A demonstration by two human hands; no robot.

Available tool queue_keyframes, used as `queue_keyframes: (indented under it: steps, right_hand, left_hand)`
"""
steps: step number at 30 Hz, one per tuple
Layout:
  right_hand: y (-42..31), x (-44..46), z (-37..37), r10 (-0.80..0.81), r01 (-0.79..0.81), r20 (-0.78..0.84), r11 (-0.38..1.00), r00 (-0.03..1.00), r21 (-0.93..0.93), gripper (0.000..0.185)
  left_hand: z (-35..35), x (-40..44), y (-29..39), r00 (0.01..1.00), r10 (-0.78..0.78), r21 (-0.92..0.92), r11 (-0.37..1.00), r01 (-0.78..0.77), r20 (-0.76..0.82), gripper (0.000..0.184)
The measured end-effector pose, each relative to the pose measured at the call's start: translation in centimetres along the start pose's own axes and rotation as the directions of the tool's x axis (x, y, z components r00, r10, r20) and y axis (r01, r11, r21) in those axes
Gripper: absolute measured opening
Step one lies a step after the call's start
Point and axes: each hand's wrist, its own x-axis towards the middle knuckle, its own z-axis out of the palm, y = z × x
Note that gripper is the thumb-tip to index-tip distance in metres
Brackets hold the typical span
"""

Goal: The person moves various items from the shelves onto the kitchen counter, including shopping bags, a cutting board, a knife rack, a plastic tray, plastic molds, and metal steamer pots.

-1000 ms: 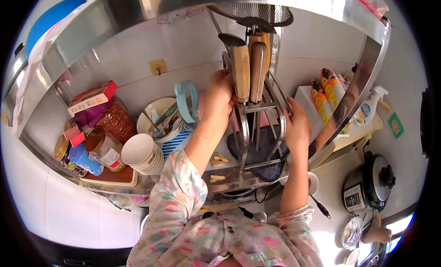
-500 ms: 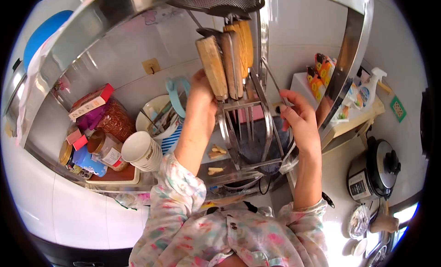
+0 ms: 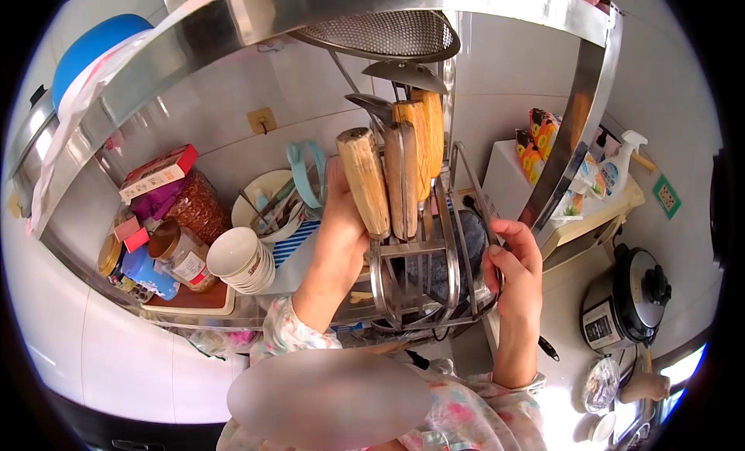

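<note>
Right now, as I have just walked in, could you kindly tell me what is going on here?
A person is handling a metal rack that holds wooden-handled utensils. The left hand is at the rack's left side, partly hidden by the handles; the right hand holds a thin metal bar on its right. A mesh strainer shows above the handles, and stacked bowls sit off left.

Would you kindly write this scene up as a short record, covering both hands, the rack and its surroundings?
left hand: at the rack's left side, grip partly hidden
right hand: thumb and fingers on the rack's right side
metal rack: holds wooden-handled tools
picture left: stacked white cups, brown-lidded jar
picture right: spray bottle, black-lidded cooker
</note>
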Motion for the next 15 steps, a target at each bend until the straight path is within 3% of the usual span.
queue_keyframes:
  steps: [5,10,13,14,15]
  right_hand:
    - [-0.2,-1.9,-0.4,-0.003,0.004,-0.065,1.000,0.998,0.016,0.024]
    - [0.2,-2.4,-0.6,-0.046,0.045,-0.063,0.999,0.997,-0.007,0.024]
    - [0.1,-2.3,-0.3,-0.079,0.078,0.008,0.973,0.997,-0.216,0.026]
    - [0.3,-2.4,-0.4,-0.157,0.175,0.077,0.897,0.985,-0.406,0.028]
    - [-0.2,-2.4,-0.1,-0.292,0.297,0.116,0.712,0.949,-0.636,0.029]
  left_hand:
    - [0.0,-2.2,-0.5,0.998,-0.020,-0.142,0.989,0.029,0.061,0.026]
    - [1.2,-3.0,0.9,0.998,-0.054,-0.065,0.996,0.053,-0.010,0.024]
    - [0.0,-1.4,-0.6,0.995,-0.100,-0.017,0.995,0.100,-0.025,0.024]
    - [0.1,-1.5,-0.9,0.993,-0.102,-0.040,0.994,0.100,-0.052,0.024]
    - [0.5,-1.6,-0.7,0.991,-0.106,-0.062,0.993,0.101,-0.077,0.025]
